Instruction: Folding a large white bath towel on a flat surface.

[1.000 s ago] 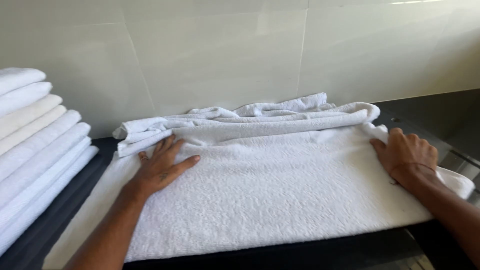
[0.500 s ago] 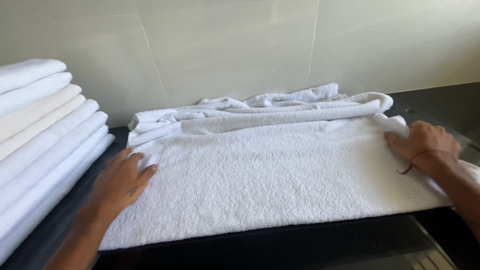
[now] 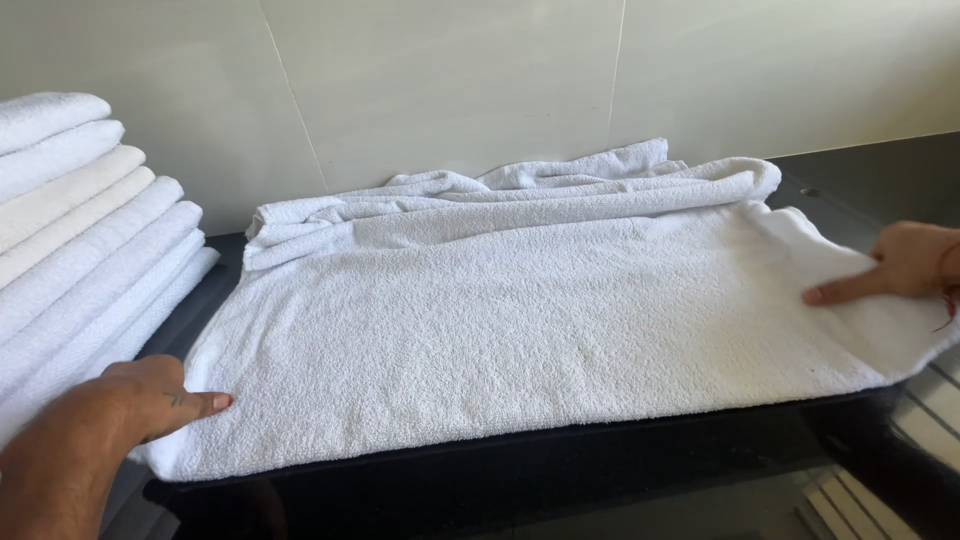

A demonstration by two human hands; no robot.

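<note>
Surroundings, as I view them: a stack of folded towels (image 3: 85,230) rises just beyond my left hand (image 3: 150,400), on its outer side; a pale tiled wall (image 3: 450,80) stands behind the bunched far edge of the white towel (image 3: 520,320); a dark counter (image 3: 860,180) carries everything; nothing lies between the hands but flat cloth. Grip: my left hand rests on the towel's near left corner, fingers curled, thumb extended, pressing rather than clasping; my right hand (image 3: 905,270) touches the right edge, forefinger extended inward, remaining fingers loosely bent; whether cloth is pinched there, I cannot tell.
</note>
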